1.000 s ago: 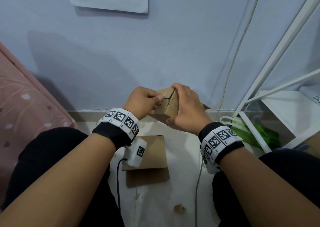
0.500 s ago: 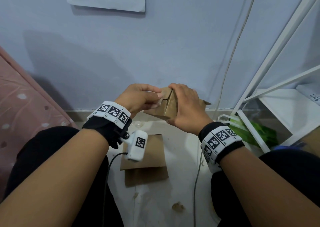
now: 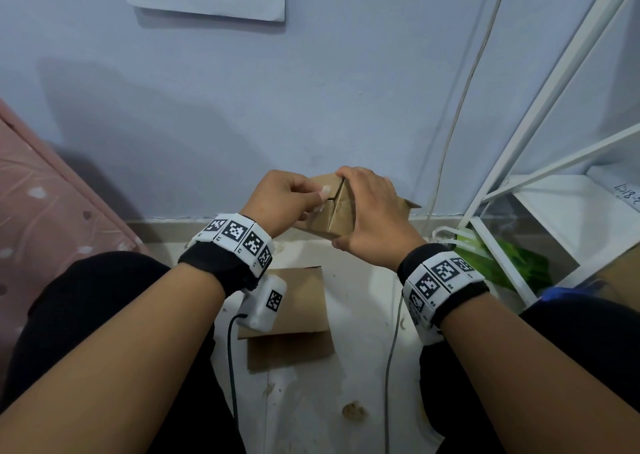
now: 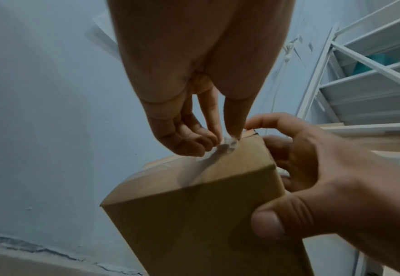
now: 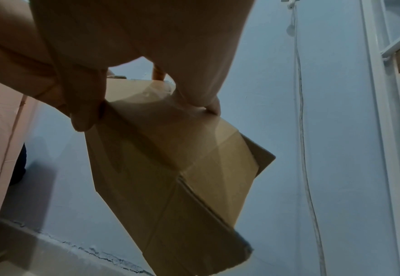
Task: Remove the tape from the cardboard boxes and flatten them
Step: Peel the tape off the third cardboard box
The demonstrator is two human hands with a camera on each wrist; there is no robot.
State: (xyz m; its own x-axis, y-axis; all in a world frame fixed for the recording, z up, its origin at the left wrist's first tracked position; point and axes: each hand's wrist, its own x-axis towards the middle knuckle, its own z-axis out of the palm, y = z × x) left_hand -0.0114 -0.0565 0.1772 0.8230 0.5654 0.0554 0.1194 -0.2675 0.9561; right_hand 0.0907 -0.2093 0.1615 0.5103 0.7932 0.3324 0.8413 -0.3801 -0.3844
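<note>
Between the person's knees, raised above the floor (image 3: 363, 367) and close to the far blue wall (image 3: 311, 89), a small cardboard box (image 3: 341, 216) is held in both hands. The right hand (image 3: 372, 216) wraps the box's right side, thumb under the near bottom corner and fingers over the top edge, its grip closed on the cardboard. The left hand (image 3: 282, 199) pinches a crumpled end of clear tape (image 4: 227, 146) at the box's top edge; the strip is lifted partway off the face. Below the hands, a flattened piece of cardboard (image 3: 294, 318) lies on the floor. A white shelf frame (image 3: 540, 141) stands at the right, with a green bag (image 3: 509, 263) at its foot. A pink patterned bed (image 3: 45, 218) lies to the left.
</note>
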